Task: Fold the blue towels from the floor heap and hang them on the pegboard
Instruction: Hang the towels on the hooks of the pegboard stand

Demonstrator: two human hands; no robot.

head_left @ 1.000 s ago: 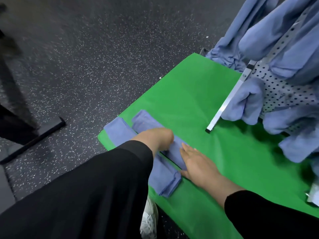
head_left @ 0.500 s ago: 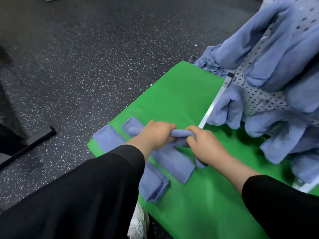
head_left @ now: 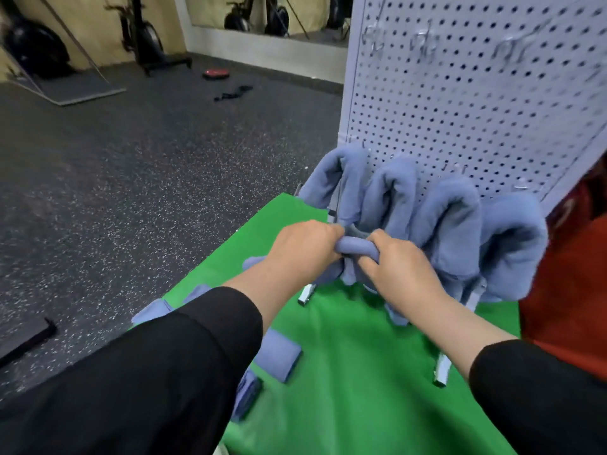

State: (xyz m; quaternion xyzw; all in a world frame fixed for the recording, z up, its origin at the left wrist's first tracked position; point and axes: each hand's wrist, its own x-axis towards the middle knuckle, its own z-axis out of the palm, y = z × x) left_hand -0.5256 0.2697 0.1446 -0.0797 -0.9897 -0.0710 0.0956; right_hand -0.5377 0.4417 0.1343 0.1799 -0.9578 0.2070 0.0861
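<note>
Head view shows the left hand (head_left: pixel 303 249) and right hand (head_left: pixel 399 266), fingers curled and clamped on a soft, rolled blue towel (head_left: pixel 356 248) whose long axis runs from 9 to 3 o'clock between them, raised above the smooth green mat (head_left: pixel 345 356). Directly behind it, toward 12 o'clock, thick plush hung towels (head_left: pixel 450 221) drape in rounded folds over the white perforated metal pegboard (head_left: pixel 460 110). Flat folded towels (head_left: pixel 279 357) lie on the mat at 7 o'clock.
</note>
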